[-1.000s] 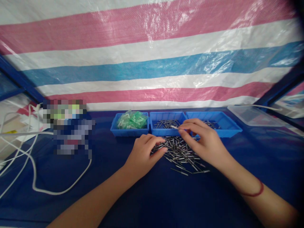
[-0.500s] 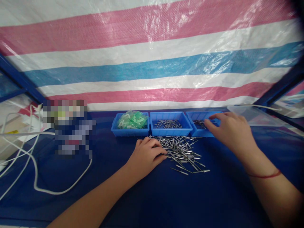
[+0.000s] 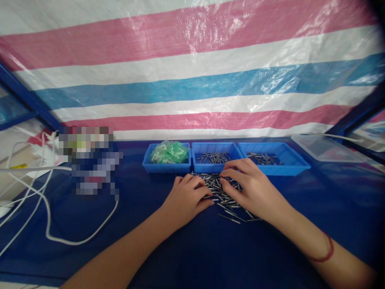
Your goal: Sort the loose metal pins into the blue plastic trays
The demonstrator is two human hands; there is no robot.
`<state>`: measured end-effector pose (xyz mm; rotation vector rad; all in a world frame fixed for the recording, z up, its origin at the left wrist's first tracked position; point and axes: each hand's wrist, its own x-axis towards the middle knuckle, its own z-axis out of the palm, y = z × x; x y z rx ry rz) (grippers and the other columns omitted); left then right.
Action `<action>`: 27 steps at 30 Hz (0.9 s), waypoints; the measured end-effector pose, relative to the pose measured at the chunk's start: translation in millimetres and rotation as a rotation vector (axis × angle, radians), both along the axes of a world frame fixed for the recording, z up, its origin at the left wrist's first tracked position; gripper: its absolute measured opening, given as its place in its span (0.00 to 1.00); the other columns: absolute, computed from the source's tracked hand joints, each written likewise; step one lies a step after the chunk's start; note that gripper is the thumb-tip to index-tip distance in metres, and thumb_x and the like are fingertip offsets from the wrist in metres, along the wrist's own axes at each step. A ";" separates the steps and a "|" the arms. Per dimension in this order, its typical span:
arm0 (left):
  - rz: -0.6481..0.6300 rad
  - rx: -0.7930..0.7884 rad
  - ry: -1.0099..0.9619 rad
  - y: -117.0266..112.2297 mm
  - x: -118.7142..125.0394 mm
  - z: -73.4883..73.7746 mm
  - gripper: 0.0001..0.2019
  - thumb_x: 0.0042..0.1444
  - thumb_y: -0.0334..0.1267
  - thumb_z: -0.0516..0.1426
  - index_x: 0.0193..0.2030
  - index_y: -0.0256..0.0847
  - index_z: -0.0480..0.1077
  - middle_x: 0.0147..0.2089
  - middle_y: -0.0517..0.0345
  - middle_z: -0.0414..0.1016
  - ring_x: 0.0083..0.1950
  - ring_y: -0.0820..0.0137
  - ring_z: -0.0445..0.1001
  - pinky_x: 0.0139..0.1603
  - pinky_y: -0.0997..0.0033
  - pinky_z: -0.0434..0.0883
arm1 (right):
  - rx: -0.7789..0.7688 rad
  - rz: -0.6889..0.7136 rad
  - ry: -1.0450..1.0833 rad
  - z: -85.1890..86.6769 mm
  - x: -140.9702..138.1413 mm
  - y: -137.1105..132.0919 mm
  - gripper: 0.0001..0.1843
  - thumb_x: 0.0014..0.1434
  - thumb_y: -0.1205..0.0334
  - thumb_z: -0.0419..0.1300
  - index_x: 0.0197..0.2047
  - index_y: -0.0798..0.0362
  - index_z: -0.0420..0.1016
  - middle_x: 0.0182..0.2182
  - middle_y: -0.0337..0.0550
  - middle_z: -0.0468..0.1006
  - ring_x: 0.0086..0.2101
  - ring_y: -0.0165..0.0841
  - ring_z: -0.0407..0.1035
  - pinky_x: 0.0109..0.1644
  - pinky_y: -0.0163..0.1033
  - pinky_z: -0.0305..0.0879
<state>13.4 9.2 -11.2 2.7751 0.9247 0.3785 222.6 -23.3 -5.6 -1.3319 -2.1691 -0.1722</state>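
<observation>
A loose pile of silver blind rivets [image 3: 224, 196] lies on the blue tabletop. At its left edge rests my left hand [image 3: 188, 196], palm down with fingers curled; a thin rivet shows between thumb and forefinger. My right hand [image 3: 249, 188] hovers over or touches the pile's right side, thumb and fingers apart, and hides part of it. I see nothing held in it. Behind the pile stand a middle blue bin [image 3: 215, 168] and a right blue bin [image 3: 288, 169], both with rivets inside.
A left blue bin [image 3: 165, 167] carries a green-and-white plastic bag [image 3: 170, 152]. White cables [image 3: 75, 243] loop across the table's left side near a blurred patch. At the back right lies a clear plastic lid [image 3: 325, 148]. A striped tarp [image 3: 192, 92] hangs behind.
My right hand has moved left and down from the right bin to the rivet pile, uncovering the rivets in that bin. My left hand stays nearly in place.
</observation>
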 end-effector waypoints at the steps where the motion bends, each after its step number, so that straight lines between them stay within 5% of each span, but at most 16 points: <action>1: -0.005 0.002 0.001 0.5 0.1 -0.4 0.09 0.59 0.45 0.58 0.43 0.46 0.73 0.46 0.59 0.73 0.49 0.64 0.65 0.45 0.62 0.56 | -0.004 0.010 0.004 -0.7 -0.6 0.0 0.08 0.61 0.64 0.55 0.39 0.54 0.75 0.41 0.49 0.74 0.43 0.40 0.66 0.50 0.47 0.64; 12: 0.016 0.135 0.056 3.5 5.5 -6.9 0.12 0.65 0.41 0.50 0.39 0.41 0.72 0.44 0.58 0.73 0.45 0.67 0.65 0.43 0.63 0.57 | -0.131 0.071 0.001 -0.3 -7.1 -2.7 0.06 0.60 0.65 0.56 0.36 0.54 0.75 0.37 0.47 0.74 0.40 0.38 0.66 0.47 0.46 0.64; 19: 0.021 0.111 0.054 4.2 5.2 -6.9 0.11 0.65 0.42 0.50 0.40 0.42 0.72 0.44 0.58 0.72 0.45 0.67 0.65 0.43 0.64 0.57 | -0.261 0.136 -0.062 -6.1 -9.2 -1.9 0.03 0.58 0.64 0.60 0.36 0.52 0.75 0.36 0.45 0.73 0.39 0.38 0.66 0.44 0.45 0.65; 27: 0.013 0.059 0.015 3.2 3.7 -4.2 0.12 0.64 0.45 0.51 0.41 0.42 0.72 0.45 0.57 0.73 0.46 0.65 0.66 0.45 0.63 0.58 | -0.242 0.128 -0.064 -7.1 -10.6 -1.7 0.06 0.60 0.68 0.56 0.33 0.54 0.74 0.36 0.46 0.73 0.38 0.37 0.66 0.43 0.44 0.65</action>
